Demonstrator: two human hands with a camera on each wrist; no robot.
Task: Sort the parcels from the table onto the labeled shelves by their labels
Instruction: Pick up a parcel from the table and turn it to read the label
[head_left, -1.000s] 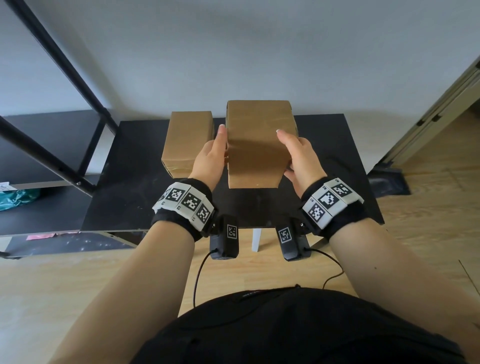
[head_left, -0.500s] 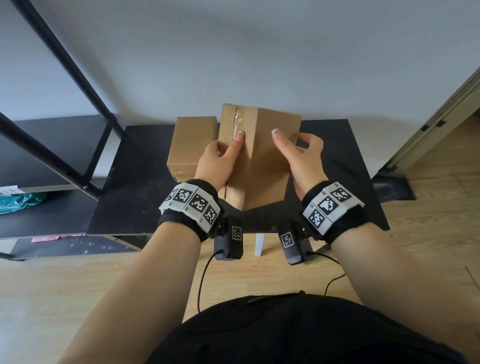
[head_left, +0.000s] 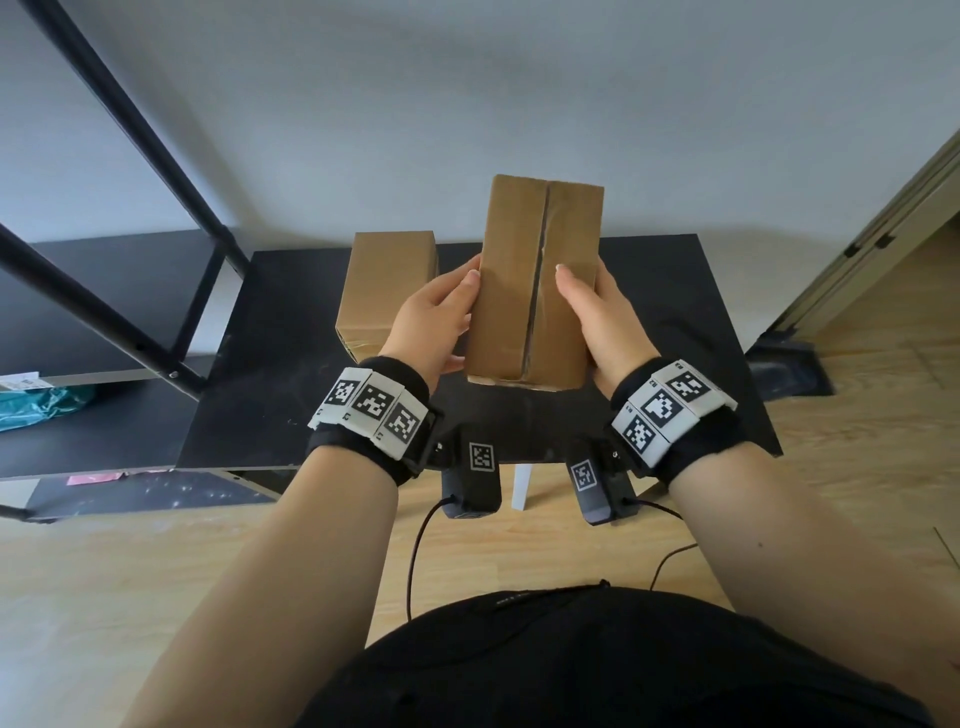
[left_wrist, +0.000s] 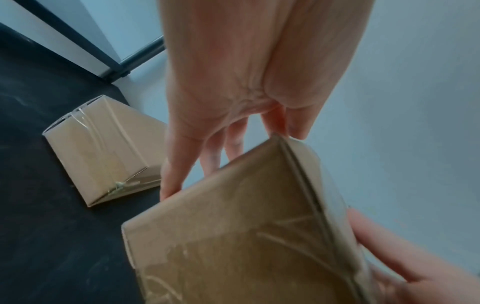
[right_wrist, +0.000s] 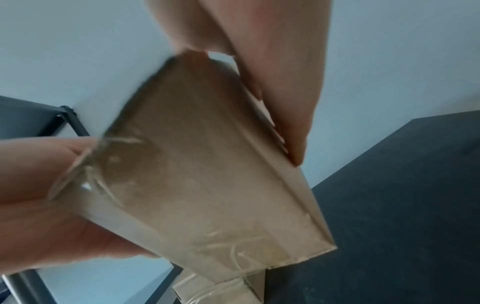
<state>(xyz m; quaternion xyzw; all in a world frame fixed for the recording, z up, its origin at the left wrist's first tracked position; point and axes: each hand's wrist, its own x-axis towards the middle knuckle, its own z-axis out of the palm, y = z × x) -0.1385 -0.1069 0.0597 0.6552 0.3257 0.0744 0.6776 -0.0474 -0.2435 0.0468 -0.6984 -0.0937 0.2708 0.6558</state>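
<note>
Turning parcel (head_left: 535, 280) seam-up now, both hands (head_left: 434, 322) gripping

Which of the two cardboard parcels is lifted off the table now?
The right parcel, gripped between the left hand and right hand. The left parcel lies on the table, untouched.

Teal bag (head_left: 36, 408) on lower shelf, wooden floor (head_left: 156, 571), white wall (head_left: 467, 104).

Tall brown cardboard parcel (head_left: 532, 291) held above black square table (head_left: 291, 364), between left hand (head_left: 431, 322) at 9 o'clock and right hand (head_left: 597, 317) at 3 o'clock. Smaller brown cardboard parcel (head_left: 387, 286) on table, 9 o'clock of held parcel. Black metal shelf rack (head_left: 104, 306) farther at 9 o'clock.
</note>
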